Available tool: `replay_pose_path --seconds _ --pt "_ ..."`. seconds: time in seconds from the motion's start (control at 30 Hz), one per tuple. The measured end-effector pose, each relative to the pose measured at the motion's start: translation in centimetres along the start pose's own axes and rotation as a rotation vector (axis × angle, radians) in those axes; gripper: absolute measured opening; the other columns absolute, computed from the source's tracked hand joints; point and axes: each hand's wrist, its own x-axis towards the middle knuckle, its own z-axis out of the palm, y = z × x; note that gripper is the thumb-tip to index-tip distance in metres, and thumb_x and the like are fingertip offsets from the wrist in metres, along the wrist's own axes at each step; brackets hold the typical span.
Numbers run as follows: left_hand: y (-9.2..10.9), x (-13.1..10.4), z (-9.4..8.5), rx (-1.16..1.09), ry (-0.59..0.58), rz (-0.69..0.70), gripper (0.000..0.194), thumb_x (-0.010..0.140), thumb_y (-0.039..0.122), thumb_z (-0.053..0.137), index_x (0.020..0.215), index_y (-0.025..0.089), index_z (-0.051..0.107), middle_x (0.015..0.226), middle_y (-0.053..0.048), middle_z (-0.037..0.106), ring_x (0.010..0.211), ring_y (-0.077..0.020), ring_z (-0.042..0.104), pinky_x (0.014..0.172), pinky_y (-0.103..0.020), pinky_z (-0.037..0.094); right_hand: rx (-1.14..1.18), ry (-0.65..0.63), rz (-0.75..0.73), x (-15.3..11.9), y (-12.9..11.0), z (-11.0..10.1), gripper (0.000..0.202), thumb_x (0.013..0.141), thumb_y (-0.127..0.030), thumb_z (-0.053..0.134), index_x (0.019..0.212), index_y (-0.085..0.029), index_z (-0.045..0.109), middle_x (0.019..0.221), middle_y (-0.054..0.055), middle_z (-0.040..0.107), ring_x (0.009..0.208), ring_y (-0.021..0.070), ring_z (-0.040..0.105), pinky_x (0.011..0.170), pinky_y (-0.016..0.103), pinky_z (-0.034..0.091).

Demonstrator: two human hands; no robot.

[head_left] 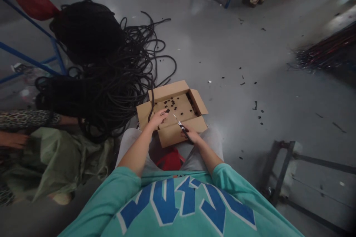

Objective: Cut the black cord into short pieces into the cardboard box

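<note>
An open cardboard box (168,90) sits in front of my knees, with several small black pieces (172,102) scattered over its bottom. Over the box's left part, my left hand (158,118) is closed on a black cord (152,98), whose short dark end pokes out past the fingertips. My right hand (191,133) is wrapped round a slim black-handled tool (183,129) that looks like a soldering iron. Its thin metal tip points up and left over the box, a small gap away from the cord end.
A large tangled heap of black cord (111,66) lies left of the box. At the left, another person's arm (27,120) shows beside a green cloth (55,152). A metal frame (289,170) stands at the right. Small black scraps (255,105) dot the grey floor.
</note>
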Motion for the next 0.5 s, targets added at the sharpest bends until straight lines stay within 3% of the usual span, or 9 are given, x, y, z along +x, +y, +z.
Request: replay_pose_path --seconds 0.23,0.5 --pt "0.1 -1.2 1.1 0.053 0.009 -0.002 0.015 0.072 0.026 0.051 0.073 0.011 0.052 0.051 0.004 0.046 0.035 -0.0014 0.034 0.036 -0.015 0.024 -0.047 -0.038 0.035 -0.1 -0.1 0.4 0.064 0.052 -0.016 0.057 0.114 -0.019 0.047 0.061 -0.004 0.048 0.054 0.0079 0.04 0.048 0.019 0.029" --pt "-0.1 -1.0 1.8 -0.025 0.008 0.01 0.012 0.071 0.024 0.051 0.076 0.013 0.051 0.052 0.005 0.046 0.035 -0.001 0.033 0.037 -0.015 0.024 0.002 -0.039 0.053 -0.2 -0.5 0.2 0.067 0.05 -0.016 0.056 0.116 -0.022 0.045 0.068 -0.003 0.052 0.058 0.0087 0.043 0.049 0.019 0.03"
